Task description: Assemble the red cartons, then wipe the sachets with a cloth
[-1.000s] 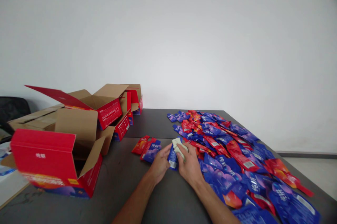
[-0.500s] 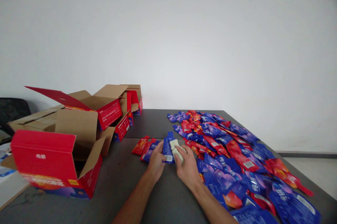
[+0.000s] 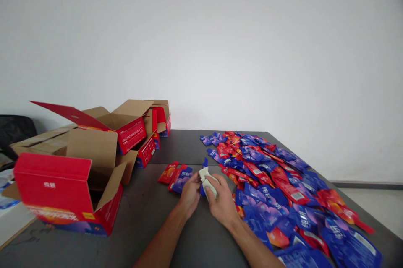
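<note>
My left hand (image 3: 189, 196) is closed on a blue pouch (image 3: 205, 162), which is turned nearly edge-on. Much of that pouch is hidden behind the fingers and the tool. In my right hand (image 3: 223, 201) is a small pale-green handheld tool (image 3: 208, 184); its exact kind is not clear. The tool's front end sits against or very near the pouch, by my left fingertips. Just left of my hands lie a few flat pouches, among them a purple-blue pouch (image 3: 181, 180) and a red pouch (image 3: 168, 173).
A large spread of red and blue pouches (image 3: 267, 196) covers the right side of the dark table (image 3: 141, 226). On the left stand several open red cartons (image 3: 56, 184) with raised flaps, and brown cardboard (image 3: 47, 142) behind them. A black chair (image 3: 15, 131) is at far left.
The blue pouch has turned from showing its printed back to nearly edge-on. The pale-green tool has shifted slightly left, closer to my left fingers.
</note>
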Demonstrator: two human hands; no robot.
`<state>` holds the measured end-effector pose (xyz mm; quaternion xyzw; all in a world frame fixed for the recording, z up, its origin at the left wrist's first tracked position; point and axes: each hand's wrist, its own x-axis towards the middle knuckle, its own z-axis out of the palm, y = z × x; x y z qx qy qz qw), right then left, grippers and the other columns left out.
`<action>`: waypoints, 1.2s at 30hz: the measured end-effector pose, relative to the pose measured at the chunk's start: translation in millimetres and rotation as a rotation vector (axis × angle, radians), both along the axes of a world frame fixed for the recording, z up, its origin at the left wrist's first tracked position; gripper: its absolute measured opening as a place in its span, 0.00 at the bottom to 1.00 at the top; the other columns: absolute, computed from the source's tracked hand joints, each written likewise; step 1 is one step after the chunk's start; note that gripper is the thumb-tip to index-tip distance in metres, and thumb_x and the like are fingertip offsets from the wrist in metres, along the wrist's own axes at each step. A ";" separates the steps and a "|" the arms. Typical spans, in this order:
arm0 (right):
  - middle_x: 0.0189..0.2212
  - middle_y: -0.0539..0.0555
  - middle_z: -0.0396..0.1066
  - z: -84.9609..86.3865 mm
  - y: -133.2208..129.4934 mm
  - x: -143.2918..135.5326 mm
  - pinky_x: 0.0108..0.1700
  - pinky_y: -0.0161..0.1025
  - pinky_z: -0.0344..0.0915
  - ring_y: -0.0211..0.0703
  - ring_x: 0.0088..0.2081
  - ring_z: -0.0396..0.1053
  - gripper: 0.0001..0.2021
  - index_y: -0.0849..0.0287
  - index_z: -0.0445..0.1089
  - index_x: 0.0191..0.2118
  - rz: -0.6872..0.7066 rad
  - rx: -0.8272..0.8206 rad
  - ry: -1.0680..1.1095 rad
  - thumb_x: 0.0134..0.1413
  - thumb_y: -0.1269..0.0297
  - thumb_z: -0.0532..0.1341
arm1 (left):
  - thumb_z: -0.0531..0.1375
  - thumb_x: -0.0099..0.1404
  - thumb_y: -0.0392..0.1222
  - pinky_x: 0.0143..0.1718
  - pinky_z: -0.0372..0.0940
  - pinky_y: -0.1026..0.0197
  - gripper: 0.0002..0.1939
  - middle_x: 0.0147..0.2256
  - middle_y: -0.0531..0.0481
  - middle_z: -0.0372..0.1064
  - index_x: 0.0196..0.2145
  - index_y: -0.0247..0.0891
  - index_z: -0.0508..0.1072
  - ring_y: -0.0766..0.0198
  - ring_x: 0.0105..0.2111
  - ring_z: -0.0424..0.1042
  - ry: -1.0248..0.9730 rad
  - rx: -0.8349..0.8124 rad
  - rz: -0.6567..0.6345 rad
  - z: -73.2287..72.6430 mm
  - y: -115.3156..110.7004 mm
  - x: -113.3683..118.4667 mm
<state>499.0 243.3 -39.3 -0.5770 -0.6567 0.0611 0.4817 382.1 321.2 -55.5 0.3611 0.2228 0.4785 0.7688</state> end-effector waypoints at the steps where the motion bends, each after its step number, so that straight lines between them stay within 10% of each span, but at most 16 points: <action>1: 0.54 0.57 0.65 1.5 -0.8 -0.6 0.60 0.47 0.62 0.48 0.57 0.63 0.17 0.51 0.70 0.56 0.014 0.001 -0.005 0.62 0.65 0.56 | 0.62 0.46 0.30 0.36 0.65 0.62 0.25 0.40 0.43 0.77 0.45 0.36 0.78 0.58 0.38 0.74 -0.012 -0.005 -0.005 0.0 -1.6 2.1; 10: 0.53 0.53 0.68 23.0 -12.9 -7.8 0.58 0.46 0.63 0.48 0.54 0.65 0.17 0.46 0.72 0.54 0.158 -0.063 -0.129 0.61 0.67 0.57 | 0.61 0.63 0.51 0.43 0.68 0.59 0.23 0.41 0.43 0.76 0.51 0.35 0.74 0.57 0.40 0.76 -0.091 -0.123 -0.046 13.9 -3.9 3.2; 22: 0.55 0.63 0.62 -1.1 7.8 21.1 0.59 0.51 0.62 0.54 0.57 0.61 0.20 0.58 0.70 0.57 -0.276 -0.015 -0.108 0.63 0.61 0.54 | 0.58 0.66 0.53 0.52 0.67 0.55 0.23 0.49 0.40 0.75 0.52 0.36 0.76 0.54 0.50 0.73 -0.007 -0.040 -0.145 26.2 -17.1 -0.4; 36: 0.49 0.54 0.68 20.4 -15.8 -7.0 0.54 0.45 0.64 0.49 0.50 0.66 0.18 0.46 0.73 0.51 0.103 -0.141 -0.216 0.58 0.70 0.57 | 0.62 0.58 0.45 0.38 0.67 0.61 0.18 0.38 0.45 0.78 0.44 0.33 0.78 0.58 0.37 0.75 0.110 -0.026 0.151 15.9 -4.9 1.2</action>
